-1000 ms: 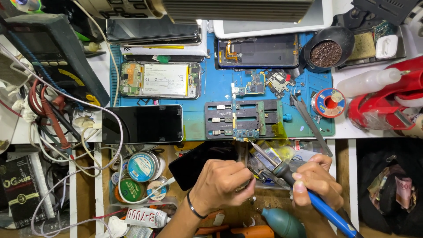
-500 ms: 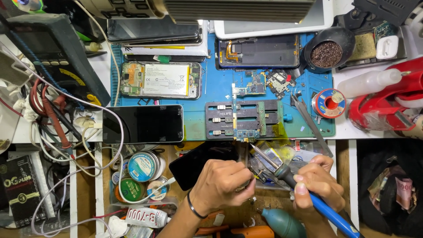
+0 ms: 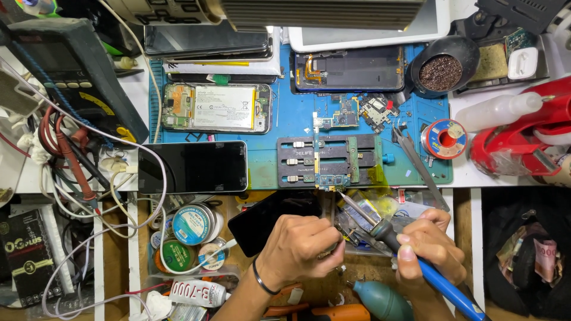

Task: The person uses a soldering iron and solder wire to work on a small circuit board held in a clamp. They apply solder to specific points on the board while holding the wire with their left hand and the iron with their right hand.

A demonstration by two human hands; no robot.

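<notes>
Right hand (image 3: pixel 429 246) wrapped tight round a blue-handled soldering iron (image 3: pixel 389 236), tip at the small circuit board (image 3: pixel 331 180) clamped in a dark holder (image 3: pixel 333 160) at 12 o'clock, left hand (image 3: pixel 301 246) curled closed, pinched item hidden, tweezers (image 3: pixel 418 164) at 2 o'clock.

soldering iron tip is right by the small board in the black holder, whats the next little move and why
Probably ease the soldering iron tip the last bit onto the lower edge of the circuit board. The right hand has it angled there, just short of the black holder, while the left hand is braced close beside it.
</notes>
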